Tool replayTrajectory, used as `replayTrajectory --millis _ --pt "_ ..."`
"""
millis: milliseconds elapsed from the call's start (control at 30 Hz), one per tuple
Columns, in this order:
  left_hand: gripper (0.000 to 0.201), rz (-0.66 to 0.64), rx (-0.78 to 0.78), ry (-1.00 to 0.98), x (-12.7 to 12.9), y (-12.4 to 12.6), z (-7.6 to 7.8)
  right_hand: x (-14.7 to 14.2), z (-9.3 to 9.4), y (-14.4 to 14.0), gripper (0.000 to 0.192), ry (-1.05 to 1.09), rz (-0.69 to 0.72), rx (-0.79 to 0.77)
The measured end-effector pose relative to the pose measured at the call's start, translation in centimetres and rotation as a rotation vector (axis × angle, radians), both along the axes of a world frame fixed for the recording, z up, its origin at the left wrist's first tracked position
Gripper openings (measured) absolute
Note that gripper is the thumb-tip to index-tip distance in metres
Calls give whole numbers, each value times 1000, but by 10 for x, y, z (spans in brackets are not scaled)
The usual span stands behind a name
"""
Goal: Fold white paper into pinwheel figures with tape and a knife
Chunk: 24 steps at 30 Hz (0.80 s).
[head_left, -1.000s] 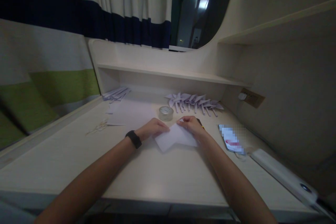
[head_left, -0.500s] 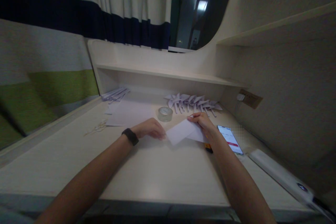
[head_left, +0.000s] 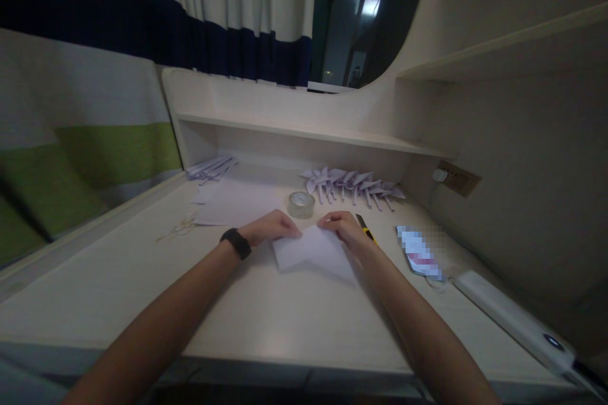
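Both hands are on a folded white paper (head_left: 311,252) lying flat on the desk (head_left: 266,316), just in front of the tape roll (head_left: 301,204). Left hand (head_left: 270,229) presses its top left edge with curled fingers, right hand (head_left: 342,228) pinches the top right edge, yellow cutter (head_left: 365,228) just beside it

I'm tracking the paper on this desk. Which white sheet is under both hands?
The folded sheet at the desk's near centre, pinned by the left hand and right hand. The flat sheets behind lie untouched.
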<state>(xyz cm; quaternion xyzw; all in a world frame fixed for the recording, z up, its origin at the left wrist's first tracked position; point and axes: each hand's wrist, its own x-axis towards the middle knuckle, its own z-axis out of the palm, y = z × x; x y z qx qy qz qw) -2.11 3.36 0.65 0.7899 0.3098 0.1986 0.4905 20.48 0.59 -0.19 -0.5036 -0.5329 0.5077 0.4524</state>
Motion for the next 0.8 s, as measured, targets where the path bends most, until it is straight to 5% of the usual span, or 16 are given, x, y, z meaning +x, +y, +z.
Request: replayTrajectory --millis 100,267,533,800 --pt "36 -51 -26 13 -1 1 -3 9 5 -3 15 -74 213 2" --pt "32 -120 -35 -2 3 -1 -7 6 10 -10 16 -225 365 16" --pt "25 -86 -76 -14 11 -1 -15 -1 6 -12 13 -269 405 43" --pt "25 2 -141 3 -7 10 -8 31 13 -3 16 -325 476 19"
